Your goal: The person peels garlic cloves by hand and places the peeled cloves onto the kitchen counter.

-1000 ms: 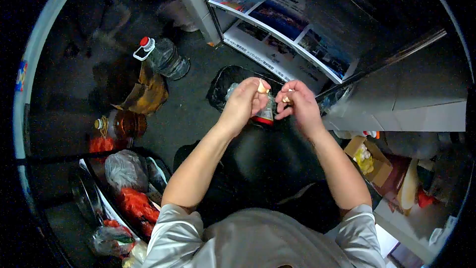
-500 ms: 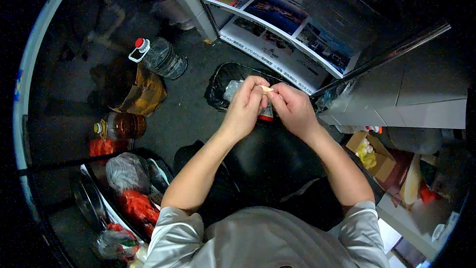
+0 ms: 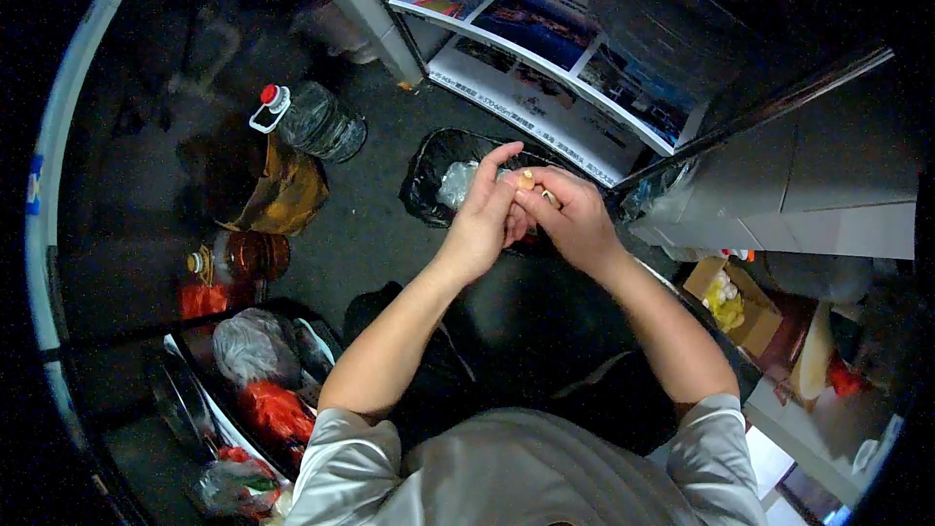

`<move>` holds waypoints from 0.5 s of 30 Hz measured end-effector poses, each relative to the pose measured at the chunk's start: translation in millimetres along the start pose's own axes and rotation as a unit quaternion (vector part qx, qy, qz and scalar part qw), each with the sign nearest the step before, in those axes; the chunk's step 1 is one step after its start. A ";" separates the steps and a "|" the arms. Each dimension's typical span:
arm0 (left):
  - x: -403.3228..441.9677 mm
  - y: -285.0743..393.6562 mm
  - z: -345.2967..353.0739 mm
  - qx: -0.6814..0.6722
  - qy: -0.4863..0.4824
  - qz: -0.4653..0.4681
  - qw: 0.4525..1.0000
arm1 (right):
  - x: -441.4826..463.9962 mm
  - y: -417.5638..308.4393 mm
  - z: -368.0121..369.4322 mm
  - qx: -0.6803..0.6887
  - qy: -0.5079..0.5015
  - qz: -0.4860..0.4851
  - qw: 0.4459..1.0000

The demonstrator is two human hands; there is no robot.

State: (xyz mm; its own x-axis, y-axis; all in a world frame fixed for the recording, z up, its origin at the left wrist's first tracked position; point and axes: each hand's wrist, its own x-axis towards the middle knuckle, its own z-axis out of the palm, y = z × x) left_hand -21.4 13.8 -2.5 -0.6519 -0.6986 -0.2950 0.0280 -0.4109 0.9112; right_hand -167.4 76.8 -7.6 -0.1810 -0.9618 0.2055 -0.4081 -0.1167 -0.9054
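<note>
Both my hands meet over a black-lined bin, around a small pale piece (image 3: 527, 178) that looks like a garlic clove. My right hand (image 3: 573, 217) is closed, with thumb and fingertips pinching at the piece. Another pale bit (image 3: 551, 198) shows between its curled fingers. My left hand (image 3: 479, 224) has its index finger raised, while its thumb and lower fingers stay closed against the piece from the left. Its lower fingertips are partly hidden behind the right hand. Under the hands, the bin (image 3: 417, 180) holds crumpled clear plastic (image 3: 456, 183).
A large clear bottle (image 3: 326, 122) with a red cap stands left, near a brown bag (image 3: 292, 190) and an amber bottle (image 3: 255, 255). Plastic bags (image 3: 255, 346) lie lower left. At right, a cardboard box (image 3: 758, 323) holds whitish bulbs. A printed panel (image 3: 545, 93) is ahead.
My left index finger has lifted off the pale piece and points up. My right fingers have curled further in, and a second pale bit now shows there.
</note>
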 end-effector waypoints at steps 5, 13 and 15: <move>-1.2 1.7 0.2 0.405 0.084 0.177 0.893 | 6.0 4.8 -12.3 -0.207 -0.040 -0.086 0.974; 4.7 12.1 -5.9 0.400 -0.022 0.119 0.909 | 0.0 6.0 -13.8 -0.186 -0.057 -0.090 0.977; 3.7 13.1 -5.4 0.361 -0.032 0.069 0.929 | 1.2 5.9 -17.0 -0.155 -0.050 -0.063 0.985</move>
State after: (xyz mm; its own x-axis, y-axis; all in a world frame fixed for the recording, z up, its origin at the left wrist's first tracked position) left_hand -19.3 2.6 6.7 -0.7241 -0.6701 -0.1635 -0.3859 0.1971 0.9013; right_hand -185.2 79.1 -6.4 -0.0283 -0.9662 0.2564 -0.6784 -0.1698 -0.7148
